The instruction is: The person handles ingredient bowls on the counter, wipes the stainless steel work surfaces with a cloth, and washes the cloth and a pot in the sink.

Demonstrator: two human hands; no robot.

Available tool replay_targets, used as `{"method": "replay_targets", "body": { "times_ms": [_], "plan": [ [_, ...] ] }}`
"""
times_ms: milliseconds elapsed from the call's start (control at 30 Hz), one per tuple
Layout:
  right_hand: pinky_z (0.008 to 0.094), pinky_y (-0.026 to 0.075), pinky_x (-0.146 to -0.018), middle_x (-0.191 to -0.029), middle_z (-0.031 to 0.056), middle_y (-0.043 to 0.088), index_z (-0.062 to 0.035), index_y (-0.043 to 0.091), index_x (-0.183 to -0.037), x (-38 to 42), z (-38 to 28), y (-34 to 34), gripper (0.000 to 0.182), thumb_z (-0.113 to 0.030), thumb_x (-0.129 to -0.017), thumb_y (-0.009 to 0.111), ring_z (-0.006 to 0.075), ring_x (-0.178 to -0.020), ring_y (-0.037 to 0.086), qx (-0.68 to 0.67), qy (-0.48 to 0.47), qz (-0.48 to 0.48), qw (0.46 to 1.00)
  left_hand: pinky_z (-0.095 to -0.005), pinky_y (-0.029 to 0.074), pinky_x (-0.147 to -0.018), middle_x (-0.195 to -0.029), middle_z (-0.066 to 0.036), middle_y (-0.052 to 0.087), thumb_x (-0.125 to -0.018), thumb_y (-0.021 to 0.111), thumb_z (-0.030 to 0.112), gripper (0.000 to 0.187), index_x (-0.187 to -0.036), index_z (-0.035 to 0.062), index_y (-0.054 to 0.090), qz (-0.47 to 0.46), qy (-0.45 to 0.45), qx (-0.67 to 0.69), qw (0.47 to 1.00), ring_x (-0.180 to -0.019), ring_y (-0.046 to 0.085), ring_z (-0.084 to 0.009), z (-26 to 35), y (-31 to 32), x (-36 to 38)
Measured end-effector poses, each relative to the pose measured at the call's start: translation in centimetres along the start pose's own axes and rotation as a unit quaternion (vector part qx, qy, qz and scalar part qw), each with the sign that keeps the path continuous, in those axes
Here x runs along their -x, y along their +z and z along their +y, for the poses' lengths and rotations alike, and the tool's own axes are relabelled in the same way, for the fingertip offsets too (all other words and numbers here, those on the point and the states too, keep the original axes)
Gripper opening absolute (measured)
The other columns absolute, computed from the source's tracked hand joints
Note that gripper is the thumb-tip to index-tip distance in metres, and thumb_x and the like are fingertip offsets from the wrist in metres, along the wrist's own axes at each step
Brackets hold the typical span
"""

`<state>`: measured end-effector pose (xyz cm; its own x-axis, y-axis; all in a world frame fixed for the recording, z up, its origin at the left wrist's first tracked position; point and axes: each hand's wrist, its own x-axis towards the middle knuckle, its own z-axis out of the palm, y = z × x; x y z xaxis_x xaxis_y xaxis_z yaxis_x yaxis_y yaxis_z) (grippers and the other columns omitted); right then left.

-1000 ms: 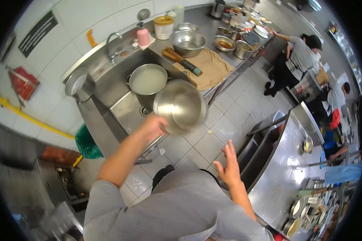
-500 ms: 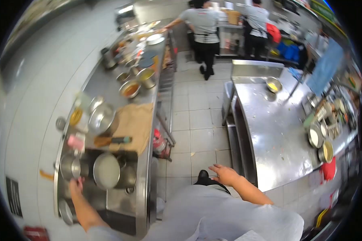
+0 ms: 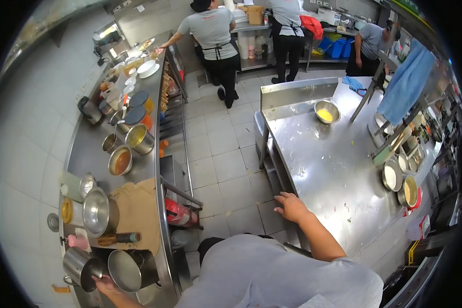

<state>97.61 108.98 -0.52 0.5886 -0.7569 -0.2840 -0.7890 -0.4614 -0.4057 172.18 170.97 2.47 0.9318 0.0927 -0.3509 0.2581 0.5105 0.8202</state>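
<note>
Two hands in view, far apart. Left hand (image 3: pixel 103 283) low at sink end of left desk (image 3: pixel 90 149), fingers on rim of steel pot (image 3: pixel 80 266); grasp likely, not fully clear. Pan (image 3: pixel 124 270) just beside pot, touching or nearly. Big bowl (image 3: pixel 98 211) and brown cloth (image 3: pixel 136 211) further along desk. Right hand (image 3: pixel 291 206) open, palm down, resting on edge of right desk (image 3: pixel 333 169). Small bowl (image 3: pixel 327 111) with yellow content at far end, well apart.
</note>
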Motion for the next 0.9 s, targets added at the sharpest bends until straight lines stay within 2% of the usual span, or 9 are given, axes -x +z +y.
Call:
{"method": "replay_targets", "body": {
  "times_ms": [200,233,333,367,533,700,733,767,900],
  "plan": [
    [0.047,0.045,-0.114,-0.154,0.0202,0.051,-0.0124,0.062,-0.141,-5.0,1.7,-1.9,0.053,-0.036,-0.095,0.074,0.0403,-0.138,0.05,-0.019,0.04,0.071,0.996,-0.0445,0.047,-0.103,-0.138,-0.014,0.059,-0.107,0.056,0.025,0.039,-0.136,-0.0002,0.056,-0.245,0.005,0.066,0.967,-0.124,0.055,-0.0284,-0.6,8.2,-6.5],
    [0.0468,0.045,-0.114,-0.153,0.0204,0.051,-0.0119,0.062,-0.141,-5.9,1.6,-1.7,0.053,-0.037,-0.095,0.074,0.0398,-0.139,0.05,-0.033,0.031,0.082,0.996,-0.0469,0.046,-0.11,-0.144,-0.016,0.058,-0.107,0.056,0.025,0.043,-0.14,-0.0018,0.055,-0.503,-0.005,0.044,0.863,-0.131,0.053,-0.0308,-0.6,9.7,-8.1],
    [0.0453,0.045,-0.115,-0.154,0.0204,0.051,-0.0104,0.064,-0.139,-9.8,1.1,-1.3,0.052,-0.036,-0.095,0.074,0.0385,-0.139,0.05,-0.062,0.024,0.094,0.993,-0.0484,0.052,-0.101,-0.139,-0.014,0.062,-0.11,0.049,0.029,0.041,-0.145,0.0072,0.054,-0.02,0.071,0.175,0.982,-0.122,0.06,-0.0315,-3.8,24.6,4.9],
    [0.0446,0.045,-0.115,-0.154,0.02,0.051,-0.0099,0.065,-0.138,-11.4,1.3,-1.0,0.051,-0.036,-0.095,0.074,0.0381,-0.14,0.05,-0.058,0.011,0.085,0.995,-0.0474,0.046,-0.11,-0.145,-0.015,0.059,-0.11,0.051,0.029,0.045,-0.149,0.0061,0.05,-0.15,0.084,0.116,0.978,-0.131,0.056,-0.0294,-4.5,22.1,-1.8],
    [0.0436,0.047,-0.112,-0.152,0.0192,0.054,-0.007,0.069,-0.131,-20.0,0.5,-5.5,0.044,-0.031,-0.094,0.075,0.0385,-0.135,0.054,-0.077,-0.039,0.106,0.991,-0.0457,0.046,-0.11,-0.145,-0.014,0.058,-0.109,0.054,0.029,0.047,-0.15,0.0057,0.049,-0.027,0.113,-0.022,0.993,-0.131,0.057,-0.0277,-6.3,30.5,-5.8],
    [0.0446,0.05,-0.108,-0.143,0.0191,0.061,-0.0071,0.073,-0.124,-29.3,-0.9,-16.1,0.035,-0.024,-0.093,0.076,0.039,-0.127,0.059,-0.085,-0.031,0.227,0.97,-0.0441,0.046,-0.111,-0.145,-0.014,0.057,-0.108,0.056,0.03,0.05,-0.15,0.0053,0.047,-0.239,0.119,-0.256,0.929,-0.13,0.057,-0.0261,-13.6,55.2,-3.5],
    [0.0449,0.051,-0.106,-0.14,0.0189,0.063,-0.0073,0.074,-0.122,-31.2,-1.1,-18.2,0.033,-0.022,-0.093,0.076,0.0391,-0.124,0.061,-0.095,-0.029,0.272,0.957,-0.0381,0.055,-0.1,-0.138,-0.016,0.061,-0.1,0.069,0.024,0.056,-0.148,0.0011,0.051,-0.231,0.148,-0.244,0.93,-0.111,0.068,-0.0271,-15.8,63.1,1.2],
    [0.0451,0.052,-0.102,-0.136,0.0182,0.065,-0.0077,0.075,-0.118,-33.1,-1.1,-20.0,0.029,-0.018,-0.091,0.077,0.0393,-0.12,0.063,-0.052,-0.045,0.325,0.943,-0.0338,0.054,-0.094,-0.128,-0.016,0.066,-0.1,0.07,0.028,0.05,-0.14,0.0009,0.057,-0.386,0.235,-0.369,0.812,-0.108,0.068,-0.023,-16.9,69.8,5.5],
    [0.0454,0.052,-0.1,-0.132,0.017,0.067,-0.0071,0.076,-0.112,-39.0,-1.4,-25.6,0.026,-0.011,-0.087,0.079,0.0393,-0.116,0.064,-0.045,-0.056,0.438,0.896,-0.0378,0.049,-0.096,-0.113,-0.012,0.072,-0.105,0.062,0.038,0.043,-0.122,-0.0016,0.065,-0.446,0.203,-0.463,0.739,-0.104,0.066,-0.0244,-27.7,86.5,12.7]
  ]
}}
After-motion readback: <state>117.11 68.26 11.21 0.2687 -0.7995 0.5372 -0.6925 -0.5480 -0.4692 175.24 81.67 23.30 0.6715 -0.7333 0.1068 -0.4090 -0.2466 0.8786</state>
